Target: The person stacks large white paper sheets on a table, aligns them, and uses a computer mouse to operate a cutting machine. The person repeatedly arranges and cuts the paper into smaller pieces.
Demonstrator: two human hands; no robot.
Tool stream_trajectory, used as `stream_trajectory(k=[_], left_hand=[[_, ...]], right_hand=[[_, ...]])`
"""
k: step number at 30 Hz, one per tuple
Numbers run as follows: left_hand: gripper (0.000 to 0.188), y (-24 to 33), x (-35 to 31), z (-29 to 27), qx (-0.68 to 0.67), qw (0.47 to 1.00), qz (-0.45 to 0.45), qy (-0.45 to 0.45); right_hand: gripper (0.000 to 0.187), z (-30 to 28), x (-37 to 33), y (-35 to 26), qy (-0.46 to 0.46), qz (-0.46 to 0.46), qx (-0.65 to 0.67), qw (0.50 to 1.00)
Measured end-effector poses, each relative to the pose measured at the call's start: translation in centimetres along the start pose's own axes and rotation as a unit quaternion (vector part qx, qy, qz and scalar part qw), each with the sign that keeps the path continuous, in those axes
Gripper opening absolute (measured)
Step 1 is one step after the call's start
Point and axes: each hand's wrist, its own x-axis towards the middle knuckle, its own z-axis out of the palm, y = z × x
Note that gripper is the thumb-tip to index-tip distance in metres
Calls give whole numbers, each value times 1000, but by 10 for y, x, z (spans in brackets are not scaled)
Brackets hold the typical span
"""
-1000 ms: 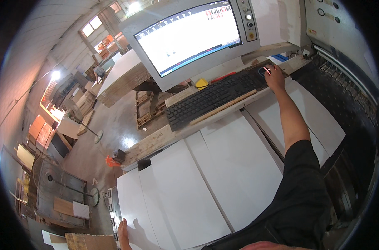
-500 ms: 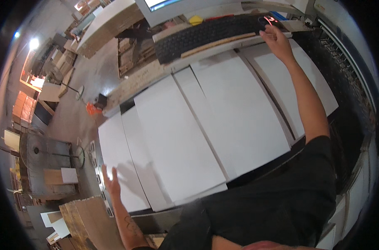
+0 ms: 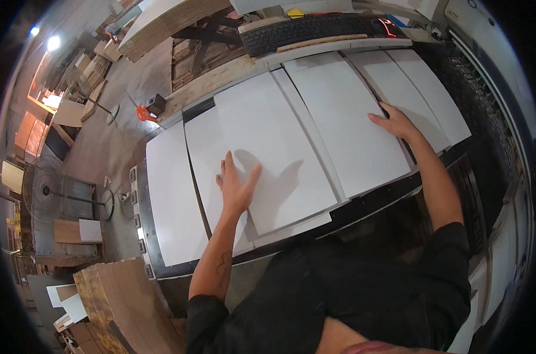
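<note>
Several flat white panels lie side by side on a dark machine bed. My left hand (image 3: 238, 186) hovers with fingers spread over a wide white panel (image 3: 268, 124), and its shadow falls on that surface. To the right, my right hand (image 3: 396, 124) is at the edge of another white panel (image 3: 339, 118), beside a dark gap. Its thumb points left, apart from the fingers, and its fingertips lie by the gap; I cannot tell if they press on the panel. Narrower white panels (image 3: 430, 79) lie beyond it, and a separate white panel (image 3: 169, 206) lies at the left end.
A black keyboard (image 3: 303, 36) and a mouse with red light (image 3: 388, 27) sit on the ledge behind the bed. Machine parts (image 3: 486, 88) border the right. A stack of brown boards (image 3: 123, 304) stands at lower left, with a floor fan (image 3: 47, 190) beyond.
My right hand has come down from beside the mouse to the panel edge. My left hand has moved right, over the panels. The gap beside the leftmost panel looks wider.
</note>
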Motion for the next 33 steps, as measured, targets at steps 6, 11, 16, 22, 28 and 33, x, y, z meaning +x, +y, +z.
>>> stream_trajectory(k=[6,11,16,22,28,33], left_hand=[[116,8,12,2,-83,997,-8,-10],[114,17,15,22,-101,995,3,-14],[113,11,18,22,-162,987,8,1],[114,13,13,26,-178,984,-29,3],[116,27,13,30,-176,984,-23,15],[119,30,16,36,-177,984,-20,21]], right_hand=[[117,12,-3,-12,8,-3,33,999],[107,4,-3,-9,-24,2,46,999],[118,2,7,5,-54,2,142,988],[126,23,17,2,-102,34,192,976],[128,21,9,-5,-129,20,234,963],[129,19,13,-2,-125,33,246,961]])
